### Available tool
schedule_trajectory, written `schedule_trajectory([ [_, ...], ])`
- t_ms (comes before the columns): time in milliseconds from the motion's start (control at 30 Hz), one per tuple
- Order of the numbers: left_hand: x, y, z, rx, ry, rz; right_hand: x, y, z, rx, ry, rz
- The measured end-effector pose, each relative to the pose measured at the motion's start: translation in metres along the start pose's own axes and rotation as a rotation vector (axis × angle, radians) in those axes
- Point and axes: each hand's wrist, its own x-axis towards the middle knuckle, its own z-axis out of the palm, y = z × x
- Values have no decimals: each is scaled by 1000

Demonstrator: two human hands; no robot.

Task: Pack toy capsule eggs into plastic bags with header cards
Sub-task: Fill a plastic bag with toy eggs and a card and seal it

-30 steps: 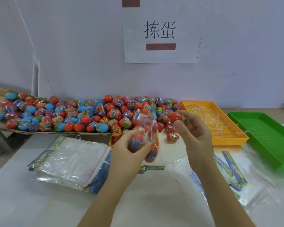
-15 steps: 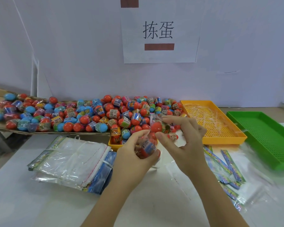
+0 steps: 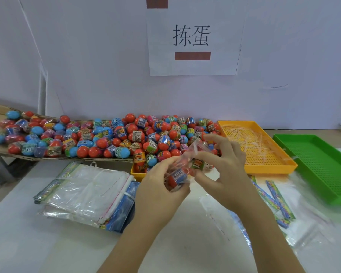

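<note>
A clear plastic bag [image 3: 182, 170] with several capsule eggs inside is held between both hands above the white table. My left hand [image 3: 158, 191] cups the bag's lower part, fingers curled round an egg with a barcode label [image 3: 175, 177]. My right hand [image 3: 223, 170] pinches the bag's top edge, with an egg [image 3: 199, 165] under its thumb. Behind them lies a big pile of red and blue capsule eggs [image 3: 106, 135] on cardboard.
A stack of empty bags with header cards [image 3: 87, 196] lies at the left. A small yellow tray [image 3: 135, 171] sits under the pile's front. An orange tray [image 3: 272, 166] with plastic strips and a green tray [image 3: 321, 174] stand at the right. Loose header cards [image 3: 274, 200] lie near the right arm.
Both hands came lower and closer together with the bag. The right hand carried an egg from the pile to the bag's mouth and now pinches the bag's top.
</note>
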Motion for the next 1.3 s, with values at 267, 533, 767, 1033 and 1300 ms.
schedule_trajectory([
  [267, -1, 0, 1, 1, -4, 48, 3, 2, 2, 403, -58, 101],
  [533, -1, 1, 1, -41, -7, 110, 7, 5, 3, 658, -165, 353],
  [767, 1, 5, -1, -62, 10, 118, 8, 5, 2, 786, -115, 439],
  [1033, 0, 18, -3, -250, -52, 9, 8, 2, -1, 820, -63, 430],
  [1300, 7, 18, -9, -529, -25, -208, 6, 2, -1, 928, -290, 402],
])
